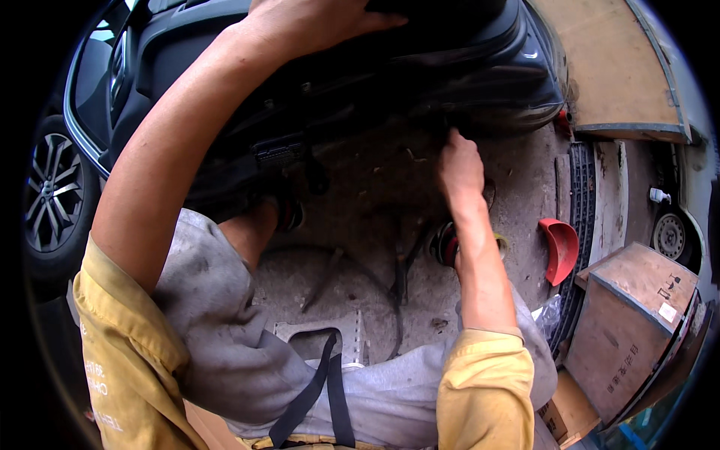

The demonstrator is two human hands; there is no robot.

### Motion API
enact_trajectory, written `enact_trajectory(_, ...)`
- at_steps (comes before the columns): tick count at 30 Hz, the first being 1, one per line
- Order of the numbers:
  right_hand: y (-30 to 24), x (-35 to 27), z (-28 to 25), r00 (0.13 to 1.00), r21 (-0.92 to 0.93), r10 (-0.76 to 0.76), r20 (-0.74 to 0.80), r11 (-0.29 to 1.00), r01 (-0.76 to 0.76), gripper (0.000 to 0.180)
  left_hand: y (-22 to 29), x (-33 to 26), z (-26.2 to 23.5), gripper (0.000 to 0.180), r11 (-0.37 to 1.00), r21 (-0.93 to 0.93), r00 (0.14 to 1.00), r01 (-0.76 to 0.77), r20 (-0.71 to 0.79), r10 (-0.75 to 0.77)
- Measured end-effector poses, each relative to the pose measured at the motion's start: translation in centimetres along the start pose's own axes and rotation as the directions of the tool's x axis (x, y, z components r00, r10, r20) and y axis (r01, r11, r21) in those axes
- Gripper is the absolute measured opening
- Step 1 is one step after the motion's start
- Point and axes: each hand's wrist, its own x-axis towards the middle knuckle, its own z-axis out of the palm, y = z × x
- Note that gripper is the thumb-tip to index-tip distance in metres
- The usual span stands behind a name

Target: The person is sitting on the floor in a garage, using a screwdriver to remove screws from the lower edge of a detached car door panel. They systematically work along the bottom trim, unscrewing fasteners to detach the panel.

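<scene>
A dark car body [480, 67] spans the top of the view. My left hand [315, 19] reaches across to it, partly cut off by the upper edge; one digit is stretched out over the dark panel. Under the car's lower edge, my right hand [460, 163] is closed with its fingers pointing up into shadow. Whatever those fingers grip is too dark to make out. A black ribbed part [279, 150] shows low on the car's underside, left of the right hand.
A wheel [54, 187] stands at far left. On the floor lie a hose [375, 281] and a red curved scoop-like piece [559, 251]. Wooden crates [634, 322] and a tyre tread [581, 195] line the right side. A grey stool [349, 337] is between my legs.
</scene>
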Motion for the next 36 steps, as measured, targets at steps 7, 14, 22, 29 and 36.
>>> enact_trajectory(7,-3.1,-1.2,3.2,0.999,-0.116,-0.022,0.034,0.993,0.026,0.023,1.5,1.4,-2.3,0.074,0.994,-0.047,0.99,0.099,0.106,-0.093)
enact_trajectory(14,-1.6,-0.5,0.7,0.998,-0.21,-0.044,0.036,0.976,0.051,0.024,0.8,0.8,-0.6,0.073,0.997,-0.061,0.996,0.037,0.078,-0.032)
enact_trajectory(22,-2.3,0.1,-1.2,0.991,-0.176,0.0,0.134,0.984,0.024,0.018,0.8,1.3,-1.1,0.074,0.995,-0.062,0.993,0.079,0.095,-0.073)
enact_trajectory(29,-3.7,-1.1,1.1,0.985,-0.119,-0.04,0.17,0.991,0.061,0.018,0.4,0.3,-0.6,0.071,0.999,-0.016,0.996,0.046,0.078,-0.045)
enact_trajectory(36,-2.7,-0.2,-0.2,0.98,-0.244,-0.11,0.168,0.958,0.149,0.018,0.2,1.1,-0.8,0.072,1.0,-0.019,1.0,0.021,0.006,-0.021)
